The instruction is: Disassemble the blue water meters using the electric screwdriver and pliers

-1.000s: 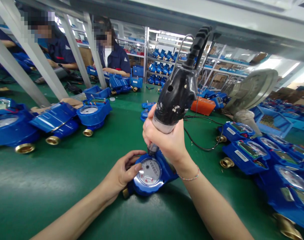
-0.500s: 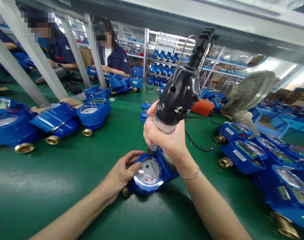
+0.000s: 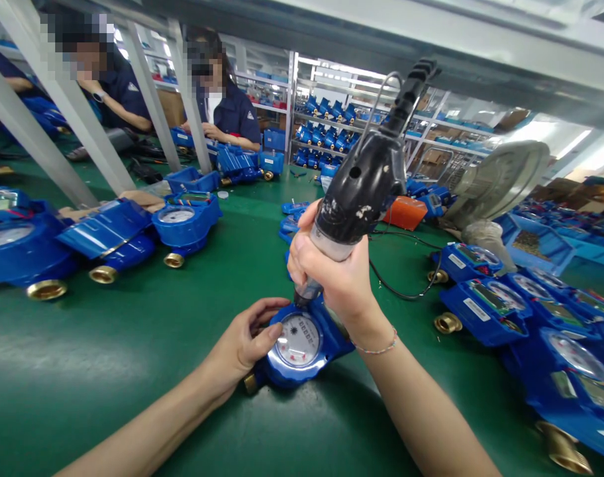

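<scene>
A blue water meter (image 3: 302, 348) with a round white dial lies on the green bench (image 3: 108, 358) in front of me. My left hand (image 3: 245, 341) grips its left side, thumb on the dial's rim. My right hand (image 3: 339, 278) is wrapped round a black electric screwdriver (image 3: 356, 189). The tool leans to the right, and its tip rests on the meter's far edge. A black cable runs from the tool's top.
Several blue water meters (image 3: 485, 301) with brass fittings lie in a row at the right, and more (image 3: 113, 232) at the left. A metal fan (image 3: 495, 182) stands at the back right. Two people in dark uniforms (image 3: 230, 112) work across the bench between grey posts (image 3: 68, 106).
The screwdriver has tilted further to the right while its tip stays on the meter. My left hand has kept its grip. A person across the bench has raised an arm.
</scene>
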Available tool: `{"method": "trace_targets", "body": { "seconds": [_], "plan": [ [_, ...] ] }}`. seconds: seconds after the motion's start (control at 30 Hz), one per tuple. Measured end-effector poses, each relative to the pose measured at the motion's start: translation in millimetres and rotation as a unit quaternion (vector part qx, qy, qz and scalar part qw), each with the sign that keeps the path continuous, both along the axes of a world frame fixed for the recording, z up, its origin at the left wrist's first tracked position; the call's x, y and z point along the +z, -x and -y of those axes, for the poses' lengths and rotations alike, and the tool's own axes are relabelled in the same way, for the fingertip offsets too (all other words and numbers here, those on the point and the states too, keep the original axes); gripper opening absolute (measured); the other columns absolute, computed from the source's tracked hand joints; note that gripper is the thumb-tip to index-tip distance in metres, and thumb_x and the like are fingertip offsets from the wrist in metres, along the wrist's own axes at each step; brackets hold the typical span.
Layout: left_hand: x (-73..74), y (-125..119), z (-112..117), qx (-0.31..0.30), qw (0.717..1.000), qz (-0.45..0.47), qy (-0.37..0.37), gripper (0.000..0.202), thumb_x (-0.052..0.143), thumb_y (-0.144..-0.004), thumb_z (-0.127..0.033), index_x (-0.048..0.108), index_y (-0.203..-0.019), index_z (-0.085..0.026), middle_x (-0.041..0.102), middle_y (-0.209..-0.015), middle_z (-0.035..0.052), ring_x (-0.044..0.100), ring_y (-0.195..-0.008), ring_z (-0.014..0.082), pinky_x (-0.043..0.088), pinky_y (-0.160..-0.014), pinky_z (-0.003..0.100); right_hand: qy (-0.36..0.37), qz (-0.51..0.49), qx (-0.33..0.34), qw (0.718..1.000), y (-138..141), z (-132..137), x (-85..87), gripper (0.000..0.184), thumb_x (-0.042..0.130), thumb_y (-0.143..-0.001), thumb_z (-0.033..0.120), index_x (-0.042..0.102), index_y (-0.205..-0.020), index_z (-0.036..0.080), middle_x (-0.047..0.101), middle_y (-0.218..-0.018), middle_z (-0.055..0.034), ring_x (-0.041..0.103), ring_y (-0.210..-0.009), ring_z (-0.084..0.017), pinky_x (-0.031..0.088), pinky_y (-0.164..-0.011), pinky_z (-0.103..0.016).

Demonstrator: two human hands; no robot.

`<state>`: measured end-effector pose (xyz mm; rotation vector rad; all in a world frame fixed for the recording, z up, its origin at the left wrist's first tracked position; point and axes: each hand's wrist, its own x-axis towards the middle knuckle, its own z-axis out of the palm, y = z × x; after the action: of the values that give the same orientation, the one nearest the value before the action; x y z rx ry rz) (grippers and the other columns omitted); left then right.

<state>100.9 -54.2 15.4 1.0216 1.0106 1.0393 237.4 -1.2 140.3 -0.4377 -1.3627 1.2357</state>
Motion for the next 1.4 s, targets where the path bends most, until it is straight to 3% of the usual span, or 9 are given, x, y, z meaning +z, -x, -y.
{"method": "trace_targets", "body": {
  "seconds": [0.37, 0.7, 0.97, 1.1, 1.27, 1.4],
  "plan": [
    [-2.6, 1, 1, 0.002, 1.0, -0.004, 0.001, 0.067, 0.077, -0.072, -0.055, 0.056, -0.124, -0.018, 0.072, -0.114, 0.0086, 0.068, -0.097, 0.0199, 0.054, -0.08, 0.022, 0.001, 0.003, -0.011, 1.0, 3, -1, 1.6, 0.02, 0.065, -0.069, 0.008, 0.052, -0.078, 0.021, 0.051, -0.051, 0.0121, 0.047, -0.038, -0.006, 0.039, -0.043, -0.022],
    [0.3, -1, 1, 0.003, 1.0, -0.005, 0.004, 0.069, 0.076, -0.072, -0.056, 0.055, -0.125, -0.017, 0.072, -0.111, 0.0086, 0.067, -0.095, 0.0203, 0.054, -0.079, 0.023, 0.017, -0.001, -0.013, 1.0, 3, 0, 3.8, 0.027, 0.07, -0.068, 0.011, 0.054, -0.088, 0.021, 0.054, -0.055, 0.0117, 0.048, -0.039, -0.006, 0.041, -0.043, -0.021],
    [-3.9, 1, 1, -0.001, 1.0, -0.008, -0.001, 0.066, 0.076, -0.073, -0.055, 0.057, -0.124, -0.018, 0.072, -0.111, 0.0074, 0.067, -0.097, 0.0211, 0.053, -0.08, 0.024, 0.012, 0.007, 0.019, 1.0, 0, -1, 1.8, 0.024, 0.07, -0.07, 0.011, 0.054, -0.084, 0.021, 0.052, -0.053, 0.0121, 0.048, -0.039, -0.006, 0.041, -0.043, -0.021],
    [7.9, -2, 3, -0.007, 1.0, -0.025, 0.009, 0.062, 0.072, -0.076, -0.057, 0.059, -0.122, -0.018, 0.072, -0.113, 0.0079, 0.068, -0.102, 0.0234, 0.053, -0.082, 0.026, 0.008, 0.0, 0.021, 1.0, 0, -2, 1.8, 0.026, 0.07, -0.07, 0.011, 0.055, -0.089, 0.021, 0.053, -0.054, 0.0122, 0.047, -0.038, -0.006, 0.041, -0.042, -0.021],
    [33.1, -4, 11, -0.033, 0.991, -0.084, 0.096, 0.069, 0.061, -0.081, -0.067, 0.057, -0.129, -0.017, 0.071, -0.119, 0.0098, 0.065, -0.111, 0.0269, 0.05, -0.097, 0.034, 0.004, 0.01, 0.028, 1.0, -3, 0, 2.7, 0.024, 0.069, -0.072, 0.013, 0.055, -0.09, 0.023, 0.054, -0.055, 0.0108, 0.048, -0.039, -0.007, 0.041, -0.041, -0.022],
    [35.5, -6, 15, -0.008, 0.989, -0.07, 0.133, 0.064, 0.065, -0.077, -0.067, 0.063, -0.119, -0.018, 0.072, -0.114, 0.0082, 0.063, -0.115, 0.0252, 0.047, -0.101, 0.032, 0.011, 0.018, 0.015, 1.0, -4, 4, 5.3, 0.023, 0.068, -0.071, 0.015, 0.055, -0.088, 0.023, 0.054, -0.054, 0.0107, 0.048, -0.039, -0.008, 0.041, -0.041, -0.023]
  ]
}}
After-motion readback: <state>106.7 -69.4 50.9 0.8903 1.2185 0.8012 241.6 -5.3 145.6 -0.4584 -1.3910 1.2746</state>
